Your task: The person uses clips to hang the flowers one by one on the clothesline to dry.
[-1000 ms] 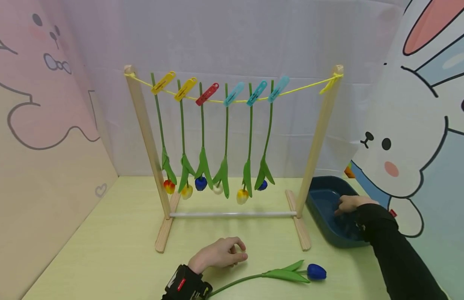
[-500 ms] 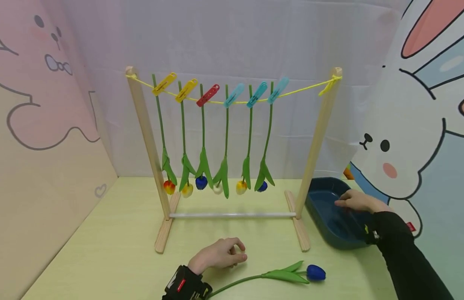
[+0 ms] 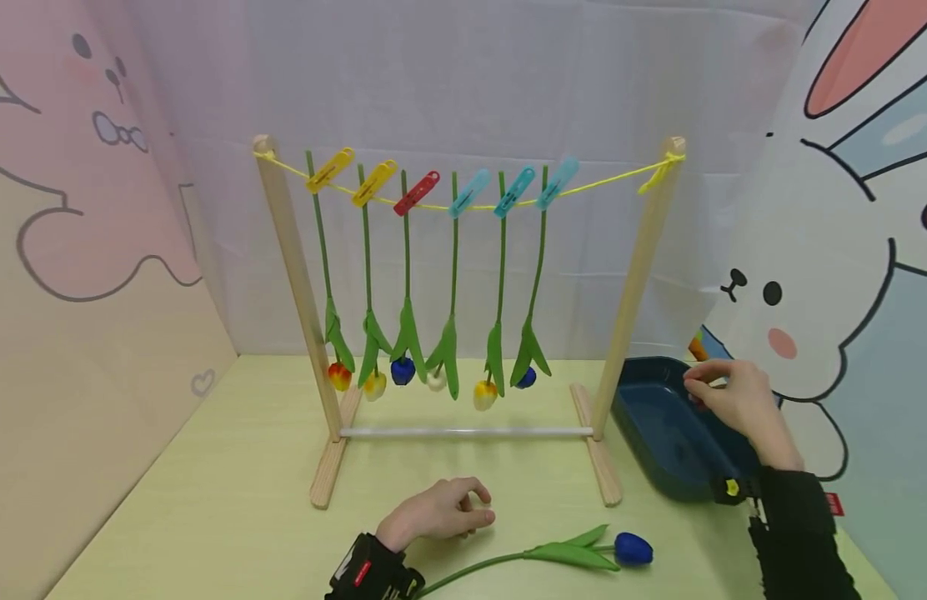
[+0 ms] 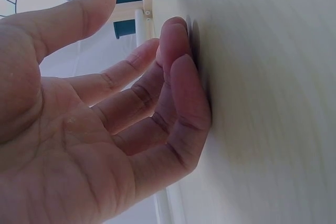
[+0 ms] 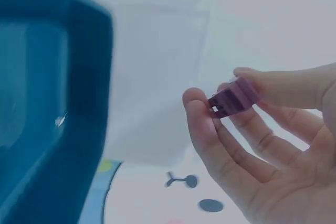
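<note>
My right hand [image 3: 739, 406] is raised over the blue basin [image 3: 639, 417] at the right. Between thumb and fingertips it pinches a small purple clothespin [image 5: 234, 98], mostly hidden by the fingers in the head view. My left hand [image 3: 437, 515] rests on its side on the table, fingers loosely curved and holding nothing; its palm [image 4: 68, 156] shows bare in the left wrist view. Just right of and below it lies a blue artificial tulip [image 3: 632, 549] with green leaves, its stem running toward the left wrist.
A wooden rack [image 3: 634, 292] stands behind the hands. Several tulips hang head down from its yellow cord [image 3: 606, 177], held by yellow, red and blue clothespins [image 3: 417, 193]. A white rod [image 3: 463, 432] joins the rack's feet. Rabbit-printed cloth [image 3: 824, 292] borders the right side.
My right hand has come up out of the basin with the clothespin between its fingers, its wrist turning upright. My left hand and the lying tulip stay in place.
</note>
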`<state>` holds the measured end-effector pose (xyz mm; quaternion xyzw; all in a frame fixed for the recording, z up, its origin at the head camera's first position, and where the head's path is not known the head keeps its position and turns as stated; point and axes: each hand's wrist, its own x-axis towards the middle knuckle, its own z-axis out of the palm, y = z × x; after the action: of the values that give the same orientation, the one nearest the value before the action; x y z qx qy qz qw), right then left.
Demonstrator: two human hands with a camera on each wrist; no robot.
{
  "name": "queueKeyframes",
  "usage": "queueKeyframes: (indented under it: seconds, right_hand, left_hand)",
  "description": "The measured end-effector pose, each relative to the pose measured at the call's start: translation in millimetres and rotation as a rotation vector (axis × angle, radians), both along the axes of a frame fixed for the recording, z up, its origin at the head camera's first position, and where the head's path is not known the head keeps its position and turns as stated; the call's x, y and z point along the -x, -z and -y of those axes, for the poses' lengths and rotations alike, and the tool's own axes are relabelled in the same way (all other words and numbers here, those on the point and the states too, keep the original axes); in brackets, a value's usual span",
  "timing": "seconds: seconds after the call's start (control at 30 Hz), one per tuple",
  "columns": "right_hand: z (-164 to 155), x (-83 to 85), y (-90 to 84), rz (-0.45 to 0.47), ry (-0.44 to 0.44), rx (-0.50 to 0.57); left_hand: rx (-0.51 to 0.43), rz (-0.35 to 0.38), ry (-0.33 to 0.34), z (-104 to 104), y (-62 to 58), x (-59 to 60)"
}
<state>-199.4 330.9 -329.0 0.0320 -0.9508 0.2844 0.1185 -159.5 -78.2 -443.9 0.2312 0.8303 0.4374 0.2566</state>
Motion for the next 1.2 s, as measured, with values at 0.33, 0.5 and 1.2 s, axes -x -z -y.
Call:
queueKeyframes:
  seconds: [0.33, 0.5, 1.2]
  right_hand:
    - [38, -28.0, 2.8, -0.056, -0.087, 0.108]
    - [55, -31.8, 9.5, -0.053, -0.171, 0.179]
    - [93, -28.6, 31.6, -0.175, -0.344, 0.336]
  left_hand:
    - [-0.014, 0.011, 0.004, 0, -2.6, -2.3]
    - [-0.002, 0.003, 0.007, -1, -0.7, -1.1]
    - [0.085, -0.056, 0.017, -3, -2.0, -2.4]
